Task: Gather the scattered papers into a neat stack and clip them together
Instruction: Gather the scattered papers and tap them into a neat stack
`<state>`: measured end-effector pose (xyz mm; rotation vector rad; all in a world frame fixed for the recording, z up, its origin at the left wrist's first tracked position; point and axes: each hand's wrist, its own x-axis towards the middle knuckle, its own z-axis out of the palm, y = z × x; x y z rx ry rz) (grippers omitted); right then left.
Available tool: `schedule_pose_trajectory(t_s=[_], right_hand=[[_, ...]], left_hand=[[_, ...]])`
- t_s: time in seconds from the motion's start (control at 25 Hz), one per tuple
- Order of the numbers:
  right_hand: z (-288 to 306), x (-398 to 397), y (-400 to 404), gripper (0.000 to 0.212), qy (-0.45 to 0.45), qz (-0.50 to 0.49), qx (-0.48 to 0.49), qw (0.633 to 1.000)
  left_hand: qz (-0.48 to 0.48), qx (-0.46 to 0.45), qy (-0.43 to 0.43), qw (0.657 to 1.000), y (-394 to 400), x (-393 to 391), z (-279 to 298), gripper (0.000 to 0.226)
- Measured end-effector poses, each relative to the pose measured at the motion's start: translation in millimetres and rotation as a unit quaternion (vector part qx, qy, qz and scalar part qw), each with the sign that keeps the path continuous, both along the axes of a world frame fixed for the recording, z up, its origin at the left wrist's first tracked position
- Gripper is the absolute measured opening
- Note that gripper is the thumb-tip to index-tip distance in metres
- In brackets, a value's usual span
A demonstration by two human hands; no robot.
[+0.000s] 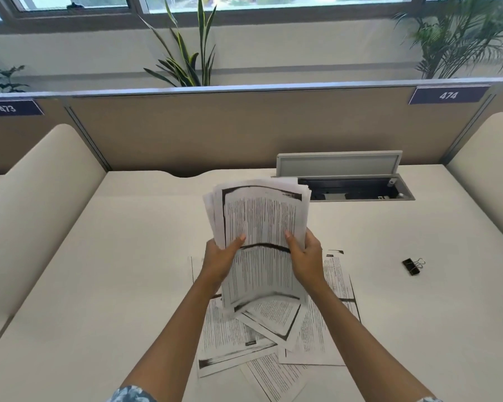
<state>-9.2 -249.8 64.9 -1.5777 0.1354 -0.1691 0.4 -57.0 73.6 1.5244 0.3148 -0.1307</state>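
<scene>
head view:
left hand: the left hand (219,258) is clamped on the left edge of a bundle of papers (263,242), thumb across the printed face.
right hand: the right hand (305,256) is clamped on the bundle's right edge, thumb on the front.
bundle: held upright above the desk (114,271), sheets fanned unevenly at the top left, bottom edge hanging just over the loose pages.
loose pages: several scattered sheets (238,340) lie flat and overlapping at odd angles under and between the forearms, near the front of the desk.
clip: a black binder clip (412,266) lies on the desk well to the right of the hands, apart from every sheet.
open room: bare desk surface stretches wide to the left of the papers and also to the right around the clip.
edges: a cable tray (357,192) with its lid (339,163) raised sits just behind the bundle to the right; padded cream side panels (35,204) close in both sides.
room: a tan divider (215,129) with labels 473 and 474 runs along the back; potted plants (186,62) and windows stand beyond.
</scene>
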Motion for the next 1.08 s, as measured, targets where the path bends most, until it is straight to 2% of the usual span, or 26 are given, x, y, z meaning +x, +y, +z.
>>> schedule_pose_trajectory(t_s=[0.04, 0.2, 0.36, 0.56, 0.76, 0.84, 0.92, 0.96, 1.0, 1.08], right_hand=[[6.2, 1.5, 2.7, 0.015, -0.017, -0.003, 0.006, 1.000], [17.3, 3.8, 3.5, 0.017, -0.050, 0.005, 0.020, 0.999], [11.4, -2.2, -7.7, 0.031, -0.055, 0.005, 0.002, 0.998], [-0.9, -9.8, -11.7, 0.046, 0.000, 0.017, 0.008, 1.000], [-9.4, -11.4, -14.2, 0.038, 0.042, 0.024, 0.011, 0.999], [-17.8, -14.0, -15.7, 0.030, 0.060, 0.038, 0.018, 0.997], [-21.9, -16.8, -17.0, 0.022, 0.060, 0.043, 0.004, 0.997], [-22.4, -17.6, -18.0, 0.020, 0.056, 0.042, -0.005, 0.998], [-22.1, -17.7, -19.0, 0.020, 0.051, 0.038, -0.020, 0.998], [-22.0, -15.4, -23.0, 0.021, 0.048, 0.027, -0.049, 0.997]], left_hand=[[0.014, -0.001, -0.030, 0.999, -4.4, 2.0, 5.0, 0.038], [0.030, 0.009, -0.128, 0.991, -9.3, -1.2, 20.5, 0.025], [0.022, 0.009, -0.140, 0.990, -1.0, -6.3, 14.1, 0.018], [0.026, 0.001, -0.115, 0.993, -5.3, -9.0, 2.6, 0.021], [0.049, -0.012, -0.084, 0.995, -6.1, -9.1, -8.6, 0.023], [0.045, -0.004, -0.054, 0.998, -7.2, -11.2, -17.4, 0.037], [0.048, 0.010, -0.025, 0.998, -9.7, -12.9, -22.2, 0.067], [0.048, 0.023, -0.010, 0.999, -10.7, -11.6, -23.2, 0.074], [0.045, 0.044, -0.003, 0.998, -11.2, -8.4, -22.9, 0.071], [0.008, 0.093, -0.018, 0.995, -11.9, 2.5, -15.4, 0.044]])
